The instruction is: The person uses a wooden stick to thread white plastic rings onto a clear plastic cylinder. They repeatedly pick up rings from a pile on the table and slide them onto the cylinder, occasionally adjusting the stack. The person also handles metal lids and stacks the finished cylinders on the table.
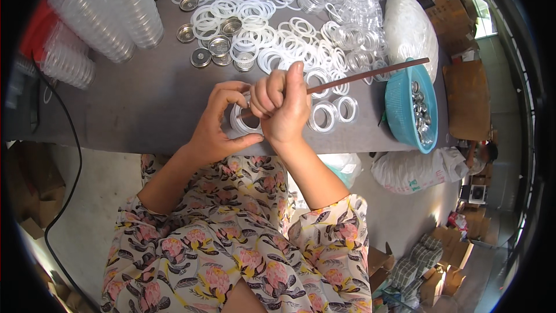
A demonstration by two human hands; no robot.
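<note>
My right hand (pixel 282 104) is closed in a fist round a long thin brown stick (pixel 370 73), its thumb pointing up. The stick slants up to the right, and its lower end reaches into a round clear plastic ring-shaped lid (pixel 236 119) at the table's near edge. My left hand (pixel 211 124) curves its thumb and fingers round that lid and steadies it. Right beside the fist stand a stack of clear ring lids (pixel 322 116) and another clear ring lid (pixel 347 109). Part of the held lid is hidden behind my hands.
White sealing rings (pixel 255 17) and silver metal caps (pixel 220 46) lie scattered across the grey table (pixel 145 93). Clear lids (pixel 313 0) pile up behind. Stacked clear cups (pixel 130 6) stand far left. A blue basket (pixel 395 110) of metal parts sits right, by a plastic bag (pixel 408 29).
</note>
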